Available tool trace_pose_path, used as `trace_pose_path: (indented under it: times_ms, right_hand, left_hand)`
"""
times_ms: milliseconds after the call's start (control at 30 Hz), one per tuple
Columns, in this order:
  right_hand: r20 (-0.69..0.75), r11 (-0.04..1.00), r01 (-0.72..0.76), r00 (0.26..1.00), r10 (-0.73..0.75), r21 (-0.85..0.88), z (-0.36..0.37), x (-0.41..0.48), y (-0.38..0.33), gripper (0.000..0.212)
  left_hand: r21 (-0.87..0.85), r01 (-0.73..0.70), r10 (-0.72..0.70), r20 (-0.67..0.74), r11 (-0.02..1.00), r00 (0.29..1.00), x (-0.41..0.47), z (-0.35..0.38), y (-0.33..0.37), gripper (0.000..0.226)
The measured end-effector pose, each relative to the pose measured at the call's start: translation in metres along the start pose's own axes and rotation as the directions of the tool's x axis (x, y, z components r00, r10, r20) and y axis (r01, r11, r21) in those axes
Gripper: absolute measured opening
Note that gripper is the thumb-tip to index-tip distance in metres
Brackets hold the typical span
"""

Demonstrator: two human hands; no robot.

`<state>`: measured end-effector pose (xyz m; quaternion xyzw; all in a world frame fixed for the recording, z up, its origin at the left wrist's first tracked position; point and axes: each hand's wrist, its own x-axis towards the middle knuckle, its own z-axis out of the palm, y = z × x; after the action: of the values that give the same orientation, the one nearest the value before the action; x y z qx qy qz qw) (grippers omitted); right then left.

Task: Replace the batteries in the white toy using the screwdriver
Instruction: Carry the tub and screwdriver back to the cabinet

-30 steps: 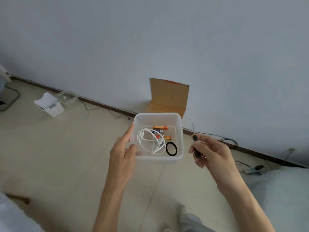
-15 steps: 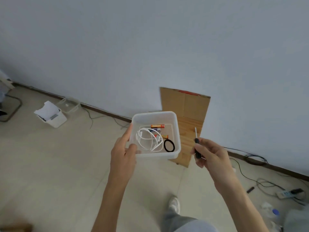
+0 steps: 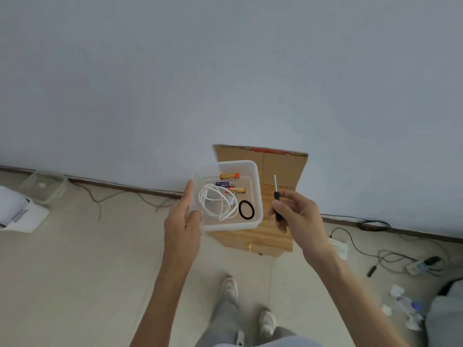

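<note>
the printing on the batteries (image 3: 229, 176) is too blurred for me to read, though i can see two orange cells and one dark blue one lying in the far half of the clear plastic tub (image 3: 258, 186). my left hand (image 3: 182, 229) grips the tub by its near left corner, thumb over the rim, and holds it up in the air. inside it, closer to me, lie a coiled white cable (image 3: 217, 204) and a black ring (image 3: 246, 209). my right hand (image 3: 298, 213) is closed around the black handle of the screwdriver (image 3: 276, 202), shaft pointing up, just right of the tub and apart from it. i think the white toy is out of view. behind stand a low wooden cabinet (image 3: 253, 240) and a cardboard sheet (image 3: 280, 166) leaning on the wall; cables (image 3: 370, 249) trail over the floor to the right.
</note>
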<state>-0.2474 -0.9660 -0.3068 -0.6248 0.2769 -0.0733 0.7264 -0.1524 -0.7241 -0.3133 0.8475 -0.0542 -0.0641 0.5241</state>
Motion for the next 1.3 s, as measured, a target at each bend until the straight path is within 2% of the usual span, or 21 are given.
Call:
trace_pose_path:
  times_ms: [100,233,400,533,833,967,1067,1300]
  right_hand:
    - [-0.071,1.000,-0.002,0.997,0.000,-0.030,0.012,0.039,0.011,0.022]
    - [-0.160,0.987,-0.023,0.987,-0.003,-0.157,0.030,0.091,0.040,0.027]
    - [-0.261,0.968,-0.102,0.964,0.039,-0.231,0.037,0.148,0.090,0.025]
    - [-0.320,0.938,-0.182,0.944,0.082,-0.296,0.034,0.178,0.141,0.027]
    - [-0.353,0.829,-0.261,0.932,0.084,-0.494,0.008,0.228,0.276,0.024]
    - [-0.381,0.788,-0.296,0.921,0.084,-0.541,-0.008,0.253,0.329,0.024]
    - [-0.365,0.755,-0.299,0.927,0.085,-0.584,-0.015,0.270,0.366,0.024]
    - [-0.347,0.624,-0.317,0.935,0.077,-0.714,-0.026,0.299,0.431,0.025]
  left_hand:
    - [0.026,-0.001,-0.001,0.079,1.000,0.997,0.049,0.014,-0.022,0.074]
    - [0.034,-0.016,0.008,0.231,0.999,0.973,0.112,0.036,-0.059,0.074]
    - [0.046,-0.068,0.052,0.285,0.997,0.957,0.170,0.072,-0.105,0.068]
    - [0.054,-0.055,0.033,0.345,0.997,0.938,0.194,0.106,-0.161,0.074]
    - [0.073,-0.068,0.041,0.324,0.995,0.945,0.197,0.185,-0.279,0.072]
    - [0.119,-0.110,0.064,0.333,0.987,0.941,0.205,0.218,-0.340,0.063]
    - [0.136,-0.153,0.099,0.341,0.979,0.935,0.209,0.237,-0.370,0.065]
    - [0.100,-0.125,0.084,0.346,0.987,0.935,0.221,0.264,-0.418,0.067]
